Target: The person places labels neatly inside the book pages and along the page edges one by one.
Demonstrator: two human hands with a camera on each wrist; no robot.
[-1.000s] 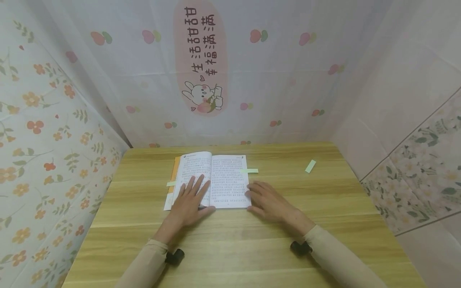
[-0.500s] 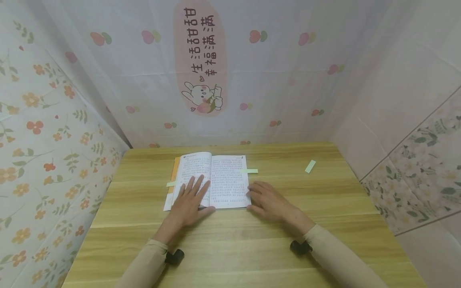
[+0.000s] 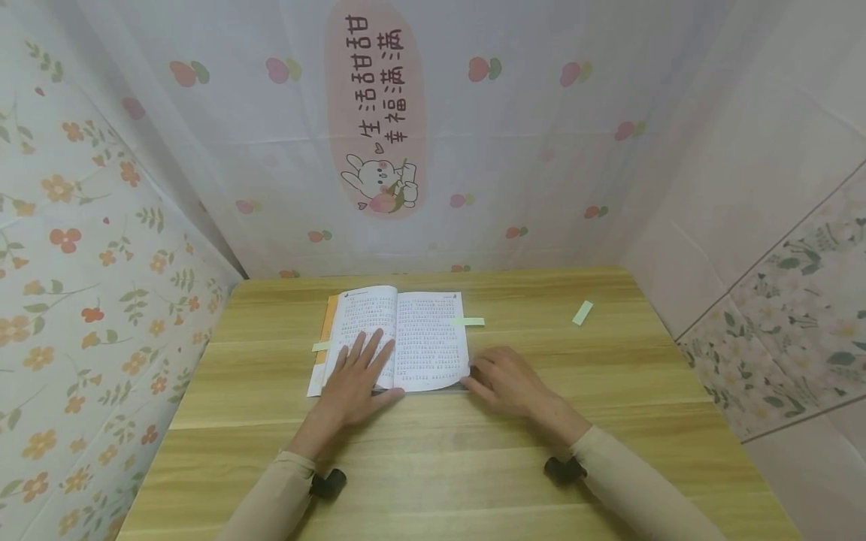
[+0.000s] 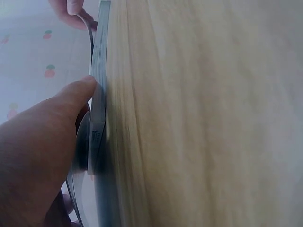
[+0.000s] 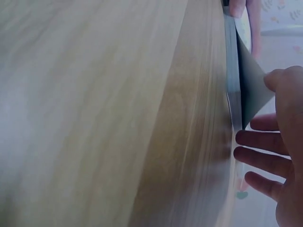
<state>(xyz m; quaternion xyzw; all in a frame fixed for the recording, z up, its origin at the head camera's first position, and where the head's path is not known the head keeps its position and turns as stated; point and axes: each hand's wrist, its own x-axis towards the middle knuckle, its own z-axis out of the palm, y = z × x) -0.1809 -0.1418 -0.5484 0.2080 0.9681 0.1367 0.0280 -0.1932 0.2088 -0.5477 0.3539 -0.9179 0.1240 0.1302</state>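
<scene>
An open book (image 3: pixel 429 330) with printed pages lies on the wooden table in the head view. Its orange cover (image 3: pixel 331 319) shows along the left side. My left hand (image 3: pixel 352 383) rests spread on the left page, thumb reaching past the spine at the bottom edge. At the lower right corner, my right hand (image 3: pixel 506 382) pinches a page. In the right wrist view that page (image 5: pixel 255 90) bends up off the stack, its corner between thumb (image 5: pixel 279 80) and index finger. Pale green sticky tabs stick out, a right tab (image 3: pixel 475 321) and a left tab (image 3: pixel 321 346).
A loose pale green strip (image 3: pixel 582 312) lies on the table (image 3: pixel 433 466) at the far right. A printed curtain (image 3: pixel 528 150) hangs behind the table, and a floral one (image 3: pixel 88 300) hangs at the left. Each wrist carries a black camera (image 3: pixel 328 482).
The right hand has drawn its fingers in at the book's lower right corner, and the page's corner there has lifted and curved upward. The left hand has stayed put.
</scene>
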